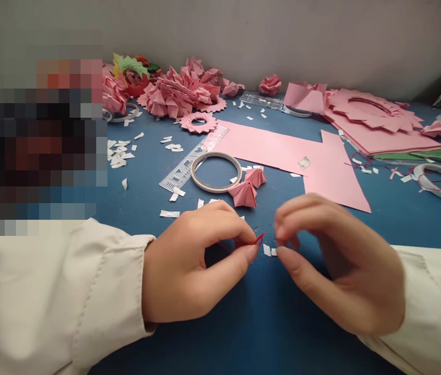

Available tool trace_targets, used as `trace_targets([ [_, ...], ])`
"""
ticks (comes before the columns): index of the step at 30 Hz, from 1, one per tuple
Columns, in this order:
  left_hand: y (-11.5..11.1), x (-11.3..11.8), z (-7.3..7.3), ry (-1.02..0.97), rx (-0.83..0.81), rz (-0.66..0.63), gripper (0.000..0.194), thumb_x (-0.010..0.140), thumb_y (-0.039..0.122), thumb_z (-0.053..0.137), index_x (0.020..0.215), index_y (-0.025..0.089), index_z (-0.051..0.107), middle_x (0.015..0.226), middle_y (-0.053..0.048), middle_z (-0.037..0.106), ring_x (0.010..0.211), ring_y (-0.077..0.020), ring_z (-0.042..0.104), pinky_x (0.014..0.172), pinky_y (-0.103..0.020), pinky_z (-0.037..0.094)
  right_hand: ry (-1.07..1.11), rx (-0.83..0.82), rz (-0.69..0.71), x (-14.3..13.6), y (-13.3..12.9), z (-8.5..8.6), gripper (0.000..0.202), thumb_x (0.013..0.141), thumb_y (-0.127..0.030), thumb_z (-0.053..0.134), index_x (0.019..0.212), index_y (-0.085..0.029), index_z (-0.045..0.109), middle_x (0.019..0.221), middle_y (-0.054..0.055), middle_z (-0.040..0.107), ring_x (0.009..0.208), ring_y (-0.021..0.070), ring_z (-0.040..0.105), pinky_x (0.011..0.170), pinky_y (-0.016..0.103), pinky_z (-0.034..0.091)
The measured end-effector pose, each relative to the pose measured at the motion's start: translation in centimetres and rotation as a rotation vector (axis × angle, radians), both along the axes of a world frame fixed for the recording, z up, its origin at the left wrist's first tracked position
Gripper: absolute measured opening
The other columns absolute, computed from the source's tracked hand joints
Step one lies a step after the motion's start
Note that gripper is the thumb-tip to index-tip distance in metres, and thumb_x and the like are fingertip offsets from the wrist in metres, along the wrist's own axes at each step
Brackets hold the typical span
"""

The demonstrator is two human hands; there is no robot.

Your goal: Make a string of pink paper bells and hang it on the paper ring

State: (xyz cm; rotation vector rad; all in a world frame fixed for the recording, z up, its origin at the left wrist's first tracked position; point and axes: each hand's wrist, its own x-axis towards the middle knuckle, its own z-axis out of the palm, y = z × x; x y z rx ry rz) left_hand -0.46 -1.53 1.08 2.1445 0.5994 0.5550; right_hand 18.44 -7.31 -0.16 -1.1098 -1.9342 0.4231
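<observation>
Thread (260, 239), red and fine, pinched between thumb and forefinger of the left hand (195, 260), with a short kinked end poking out past the fingertips. Opposite, just beside that end, the right hand (341, 265), fingers curled and thumb apart from the forefinger, slightly blurred, nothing visible in its grasp; too small to tell about any fine strand there. Probably a thread-handling step, perhaps tying or drawing a strand; next, judging by the pose, a call for a precise right-hand pinch on the loose tip without slackening the left-hand hold. Just beyond the hands, two small folded pink pieces (244, 195) near a tape roll (209, 188), and under its edge a clear stencil ruler (179, 178). Behind, flat pink paper (267, 148), with white scraps (119, 156) strewn over the blue table (259, 323). Farther back, a heap of pleated pink paper (173, 96) on the left, a large pleated ring (398, 119) on stacked sheets at the right, and another roll (419, 177) nearer. Beyond everything, a plain greyish wall (283, 36).
</observation>
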Motion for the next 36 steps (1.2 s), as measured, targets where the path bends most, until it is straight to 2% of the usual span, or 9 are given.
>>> trace_targets([
  [2,0.04,0.04,0.10,-0.004,-0.016,-0.008,0.013,0.084,0.011,0.049,0.075,0.016,0.056,0.071,0.000,0.058,0.072,-0.0119,0.053,0.067,-0.023,0.042,-0.239,0.280,0.038,0.28,-0.21,-0.15,0.024,0.075,-0.004,0.060,0.093,-0.018,0.053,0.083,0.005,0.061,0.070,0.0138,0.057,0.059,0.028,0.049],
  [3,0.04,0.06,0.12,-0.005,-0.020,-0.019,0.014,0.085,0.012,0.049,0.073,0.016,0.056,0.071,0.000,0.058,0.072,-0.0119,0.053,0.066,-0.023,0.042,-0.317,0.359,0.051,0.36,-0.23,-0.19,0.025,0.075,-0.004,0.062,0.094,-0.017,0.055,0.082,0.005,0.062,0.068,0.0139,0.057,0.058,0.029,0.048],
  [5,0.01,0.05,0.07,-0.005,-0.027,-0.030,0.015,0.086,0.013,0.048,0.072,0.016,0.054,0.070,0.000,0.057,0.071,-0.0122,0.051,0.065,-0.024,0.041,-0.394,0.410,0.074,0.35,-0.12,-0.19,0.021,0.076,-0.004,0.063,0.093,-0.014,0.057,0.078,0.006,0.064,0.064,0.0137,0.057,0.054,0.030,0.047],
  [8,-0.03,-0.02,-0.19,-0.030,-0.040,-0.029,0.016,0.086,0.013,0.047,0.072,0.016,0.053,0.069,0.000,0.054,0.070,-0.0123,0.049,0.064,-0.024,0.040,-0.403,0.416,0.064,0.14,0.22,-0.03,0.012,0.077,-0.005,0.063,0.088,-0.010,0.060,0.075,0.008,0.067,0.061,0.0136,0.058,0.050,0.030,0.046],
  [13,0.03,-0.10,-0.23,-0.027,0.005,-0.069,0.015,0.086,0.011,0.045,0.073,0.016,0.051,0.070,-0.001,0.054,0.074,-0.0128,0.048,0.068,-0.023,0.040,-0.396,0.397,0.097,0.25,0.36,0.07,0.013,0.076,-0.002,0.063,0.088,-0.006,0.061,0.073,0.010,0.067,0.062,0.0146,0.059,0.049,0.031,0.046],
  [20,-0.14,-0.18,0.02,0.032,0.081,-0.108,0.016,0.087,0.010,0.041,0.075,0.014,0.051,0.068,-0.002,0.053,0.070,-0.0134,0.044,0.067,-0.024,0.040,-0.357,0.387,0.030,0.04,0.08,-0.24,0.008,0.078,-0.005,0.062,0.085,-0.008,0.061,0.072,0.007,0.064,0.062,0.0118,0.055,0.053,0.028,0.047],
  [25,-0.23,-0.14,0.06,0.036,0.097,-0.121,0.017,0.084,0.008,0.042,0.071,0.015,0.050,0.065,-0.001,0.051,0.068,-0.0133,0.043,0.069,-0.025,0.040,-0.255,0.264,-0.030,-0.42,0.00,-0.13,0.008,0.079,-0.006,0.059,0.084,-0.011,0.060,0.073,0.004,0.063,0.064,0.0089,0.057,0.058,0.022,0.049],
  [31,-0.12,-0.10,0.01,0.024,0.079,-0.102,0.010,0.084,0.013,0.048,0.075,0.013,0.054,0.070,-0.002,0.056,0.072,-0.0137,0.048,0.069,-0.025,0.042,-0.210,0.242,0.008,-0.52,-0.07,-0.14,0.007,0.079,-0.005,0.059,0.082,-0.012,0.060,0.074,0.004,0.062,0.064,0.0082,0.056,0.059,0.021,0.049],
  [36,-0.10,-0.11,-0.03,0.027,0.113,-0.106,0.014,0.086,0.011,0.045,0.077,0.013,0.055,0.070,-0.003,0.057,0.073,-0.0142,0.049,0.070,-0.026,0.042,-0.201,0.226,0.028,-0.40,0.01,-0.03,0.007,0.080,-0.006,0.057,0.083,-0.011,0.060,0.076,0.005,0.062,0.066,0.0078,0.056,0.060,0.019,0.049],
])
